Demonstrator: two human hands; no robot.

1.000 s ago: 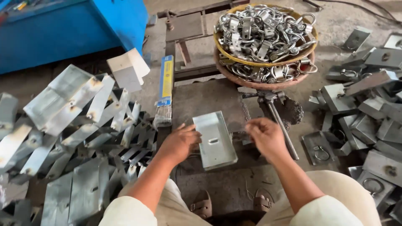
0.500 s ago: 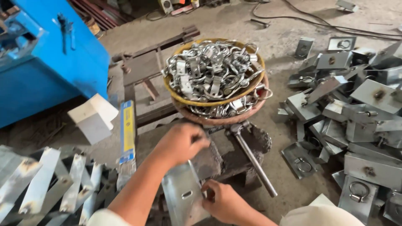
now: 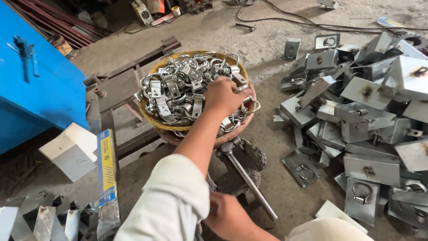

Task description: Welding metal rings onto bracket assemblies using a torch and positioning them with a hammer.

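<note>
The left hand (image 3: 225, 96) reaches into the basket (image 3: 154, 117), fingers curled over the metal rings (image 3: 178, 89). The right hand (image 3: 229, 218) sits low by the steel lever (image 3: 249, 183); whether its fingers grip anything, I cannot tell.

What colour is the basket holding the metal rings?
Yellow rim over a brownish basket, seen in the head view, where the left hand reaches.

A blue machine (image 3: 35, 76) stands at nine o'clock, a white box (image 3: 71, 151) below it, cables (image 3: 285, 20) at twelve.
</note>
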